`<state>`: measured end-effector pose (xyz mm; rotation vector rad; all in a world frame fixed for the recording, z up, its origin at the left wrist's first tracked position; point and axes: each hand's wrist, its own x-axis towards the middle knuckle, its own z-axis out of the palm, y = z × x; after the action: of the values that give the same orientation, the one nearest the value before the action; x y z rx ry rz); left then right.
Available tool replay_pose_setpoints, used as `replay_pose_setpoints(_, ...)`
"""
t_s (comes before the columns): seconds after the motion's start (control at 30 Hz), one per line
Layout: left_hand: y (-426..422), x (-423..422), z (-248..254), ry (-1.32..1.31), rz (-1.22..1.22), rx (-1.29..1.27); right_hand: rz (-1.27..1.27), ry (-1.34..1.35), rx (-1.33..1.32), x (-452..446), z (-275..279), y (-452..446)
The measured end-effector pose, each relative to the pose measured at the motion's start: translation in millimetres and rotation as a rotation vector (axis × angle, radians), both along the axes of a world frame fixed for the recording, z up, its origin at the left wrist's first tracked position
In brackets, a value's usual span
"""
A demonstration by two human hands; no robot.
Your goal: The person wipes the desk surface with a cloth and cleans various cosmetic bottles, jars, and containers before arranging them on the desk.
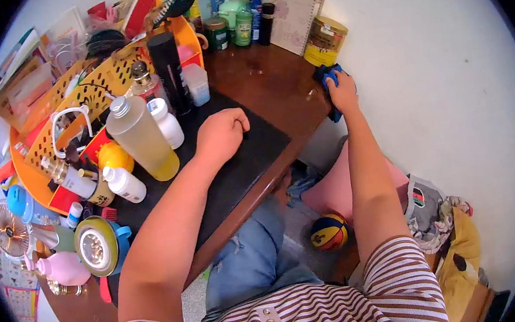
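Observation:
My left hand point(222, 136) rests on a black mat point(251, 158) on the brown wooden table, its fingers curled into a loose fist with nothing visible in them. Just left of it stand a white bottle point(167, 124) and a large clear bottle of yellowish liquid point(144, 139). At the table's right edge, by the wall, my right hand point(344, 93) grips a dark blue cloth point(331, 82). Part of the cloth hangs over the edge, and my fingers partly cover it. Close behind the cloth is a yellow tin point(325, 39).
An orange organizer point(106, 82) crowded with small items fills the table's left side. Several bottles and jars point(241, 29) line the back beside a spiral notebook point(288, 16). Below the table are a ball point(328, 231) and a pink bin point(332, 188). A white wall bounds the right.

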<state>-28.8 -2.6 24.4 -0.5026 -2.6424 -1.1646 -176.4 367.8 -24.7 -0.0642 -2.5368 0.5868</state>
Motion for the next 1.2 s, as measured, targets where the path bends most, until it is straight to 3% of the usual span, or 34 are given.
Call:
replay_pose_setpoints(0.07,1.3,2.5,3.2,0.012,0.020,-0.012,-0.182,-0.167,0.069,24.5,23.7,-19.8)
replay_pose_setpoints(0.27,3.7,0.3,2.5,0.010,0.066,-0.047,-0.161,-0.117,0.178,42.8,2.3,-27.2)
replay_pose_setpoints(0.43,3.0,-0.9,-2.4,0.026,0.064,-0.030,0.108,0.052,0.311,101.1,3.0,-74.7)
replay_pose_setpoints(0.7,0.3,1.5,-1.4,0.087,0.069,0.081,0.422,0.030,0.452,179.4,34.9,-177.7)
replay_pose_setpoints(1.07,0.2,-6.2,-9.7,0.171,0.069,0.236,0.534,-0.094,0.468,41.0,33.9,-214.7)
replay_pose_setpoints(1.2,1.4,-4.6,-6.2,0.119,0.083,0.102,0.504,-0.113,0.453,-9.7,36.4,-238.3)
